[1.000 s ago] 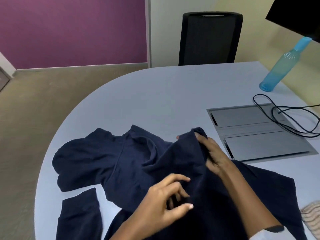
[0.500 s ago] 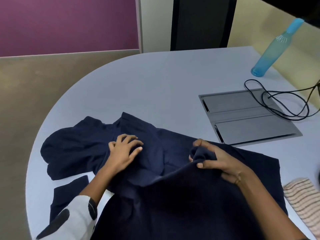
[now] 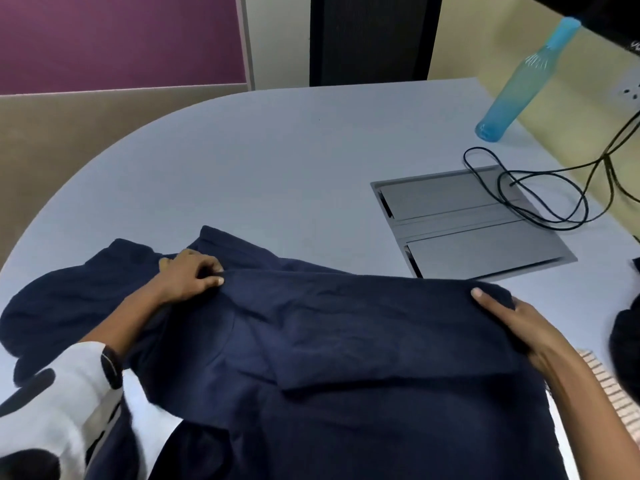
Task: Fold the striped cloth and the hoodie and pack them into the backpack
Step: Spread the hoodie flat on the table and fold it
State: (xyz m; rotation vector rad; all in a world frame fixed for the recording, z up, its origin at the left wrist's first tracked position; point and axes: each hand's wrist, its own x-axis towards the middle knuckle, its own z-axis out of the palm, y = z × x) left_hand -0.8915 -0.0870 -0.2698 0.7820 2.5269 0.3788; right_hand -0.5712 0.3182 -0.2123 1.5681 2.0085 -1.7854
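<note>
Currently the hoodie (image 3: 346,341) lies spread over the near part of the bench (image 3: 294,161), a folded panel on top. Left hand (image 3: 188,277) sits at the hoodie's far-left fold edge, fingers (image 3: 211,280) curled, pinching the fabric. Right hand (image 3: 512,317) grips the hoodie's far-right corner: thumb flat on top, other fingers hidden under the cloth. Hood bunches off the hoodie's left side, past the left hand. Striped cloth (image 3: 613,393) peeks out just right of the hoodie, beside the right forearm, mostly hidden. Grey hatch (image 3: 467,220) is set in the bench beyond the hoodie's right corner, with a black cable (image 3: 540,202) looped over its far side. Blue bottle (image 3: 519,84) stands well beyond the hoodie, far right. Black chair (image 3: 370,39) is at the bench's far edge. Can't pick out the backpack for certain.
</note>
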